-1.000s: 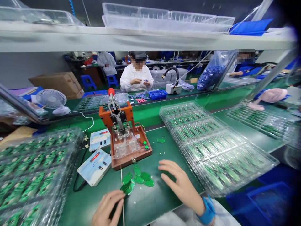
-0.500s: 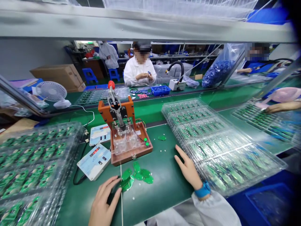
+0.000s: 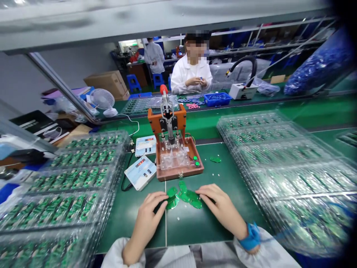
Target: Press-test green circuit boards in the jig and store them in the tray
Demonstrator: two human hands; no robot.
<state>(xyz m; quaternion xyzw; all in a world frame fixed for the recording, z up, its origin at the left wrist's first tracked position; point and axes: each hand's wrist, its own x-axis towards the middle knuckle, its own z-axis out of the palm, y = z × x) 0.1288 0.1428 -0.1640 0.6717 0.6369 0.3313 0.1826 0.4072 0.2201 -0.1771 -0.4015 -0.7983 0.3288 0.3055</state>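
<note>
Several oval green circuit boards point(image 3: 193, 197) lie at two o'clock from the left hand point(image 3: 149, 213), nine from the right hand point(image 3: 219, 203) (both sets of fingers spread).

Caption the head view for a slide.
Left hand and right hand at loose green boards in front of a press.

Glare on right tray point(image 3: 279, 166) (periphery seemingly blurry)

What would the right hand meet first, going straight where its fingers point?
Probably the loose green boards; the right hand looks nearly at their edge, though depth leaves actual contact unclear.
</note>
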